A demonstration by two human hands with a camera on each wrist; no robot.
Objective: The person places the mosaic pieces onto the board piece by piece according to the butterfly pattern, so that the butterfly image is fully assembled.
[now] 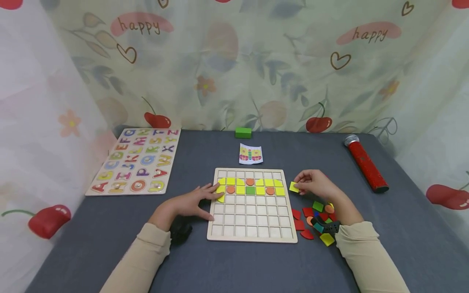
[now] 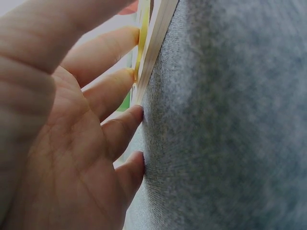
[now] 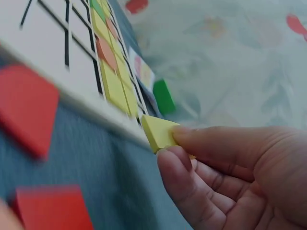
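Observation:
In the head view, a wooden grid board (image 1: 253, 239) lies on the dark cloth, its upper rows bearing yellow tiles, orange round pieces and a green square (image 1: 250, 190). My left hand (image 1: 190, 202) rests at the board's left edge with extended fingers, the fingertips on the yellow pieces there. In the left wrist view its fingers (image 2: 108, 91) are spread along the board's side. Just off the upper right edge, my right hand (image 1: 316, 182) pinches a yellow tile (image 3: 158, 133) between thumb and finger. That tile is tilted, with one corner towards the board.
Loose tiles in several colours, such as a red one (image 1: 299, 225), lie right of the board under the right wrist. Behind the board are a butterfly pattern card (image 1: 250, 154) and a green block (image 1: 243, 132). An alphabet puzzle (image 1: 137, 186) lies left, a red microphone (image 1: 366, 165) far right.

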